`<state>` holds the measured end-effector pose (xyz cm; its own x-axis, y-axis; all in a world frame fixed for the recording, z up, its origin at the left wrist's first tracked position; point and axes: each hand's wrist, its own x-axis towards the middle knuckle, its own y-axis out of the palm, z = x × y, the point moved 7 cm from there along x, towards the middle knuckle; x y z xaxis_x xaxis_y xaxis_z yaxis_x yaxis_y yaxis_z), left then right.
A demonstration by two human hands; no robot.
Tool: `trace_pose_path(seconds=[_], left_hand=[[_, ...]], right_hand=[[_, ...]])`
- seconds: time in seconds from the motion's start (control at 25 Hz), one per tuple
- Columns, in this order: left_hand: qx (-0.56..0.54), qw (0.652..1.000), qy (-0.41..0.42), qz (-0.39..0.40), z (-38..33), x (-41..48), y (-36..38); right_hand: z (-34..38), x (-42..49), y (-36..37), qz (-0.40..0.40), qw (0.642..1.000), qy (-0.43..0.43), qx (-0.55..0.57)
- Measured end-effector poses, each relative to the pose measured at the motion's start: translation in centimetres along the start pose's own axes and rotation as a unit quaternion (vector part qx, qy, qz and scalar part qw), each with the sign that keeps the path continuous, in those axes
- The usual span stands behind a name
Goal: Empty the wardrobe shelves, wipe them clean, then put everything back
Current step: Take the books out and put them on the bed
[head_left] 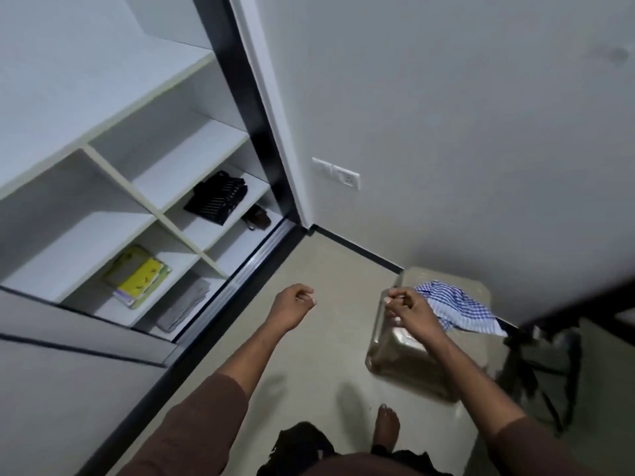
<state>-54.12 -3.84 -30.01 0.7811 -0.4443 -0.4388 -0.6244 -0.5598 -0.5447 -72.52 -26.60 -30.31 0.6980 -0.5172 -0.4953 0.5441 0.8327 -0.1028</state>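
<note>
A bare foot (387, 426) stands on the pale floor (319, 338) at the bottom edge, beside a dark heap of cloth (302, 448). Both arms reach forward in brown sleeves (192, 427). The left hand (292, 304) hangs over the floor, fingers loosely curled, holding nothing. The right hand (410, 309) hovers above a shiny box (405, 359), fingers bent and slightly apart, thumb near the fingertips; whether it pinches anything cannot be told. A blue-checked cloth (453, 307) lies on the box's far end, just beside that hand. A dark frame (543, 362), blurred, stands at the right.

No writing can be read anywhere.

To the left the wardrobe (113, 159) stands open on a sliding track (247, 259), its white shelves mostly bare. A lower left compartment holds yellow books (139, 274); a folded grey cloth (184, 304) lies below them. In the right column a black object (216, 197) rests on one shelf, and a small brown item (257, 217) sits lower. Beyond, a white wall (446, 115) with a black skirting carries a socket plate (336, 173).
</note>
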Motion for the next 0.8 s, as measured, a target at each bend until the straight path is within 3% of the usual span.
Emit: trace_pose_path(seconds=[0.12,0.36,0.8], left_hand=[[-0.059,0.995,-0.037,-0.077,1.3,1.8,-4.1],[-0.144,0.972,-0.1,-0.153,6.9,4.3,-11.4],[-0.269,0.907,-0.196,-0.259,23.2,6.2,-27.3]], right_hand=[[2.8,5.2,2.5,0.038,0.999,0.003,-0.039],[6.8,13.0,11.6,0.138,0.986,-0.009,-0.094],[14.5,17.8,40.2,0.29,0.93,-0.028,-0.222]])
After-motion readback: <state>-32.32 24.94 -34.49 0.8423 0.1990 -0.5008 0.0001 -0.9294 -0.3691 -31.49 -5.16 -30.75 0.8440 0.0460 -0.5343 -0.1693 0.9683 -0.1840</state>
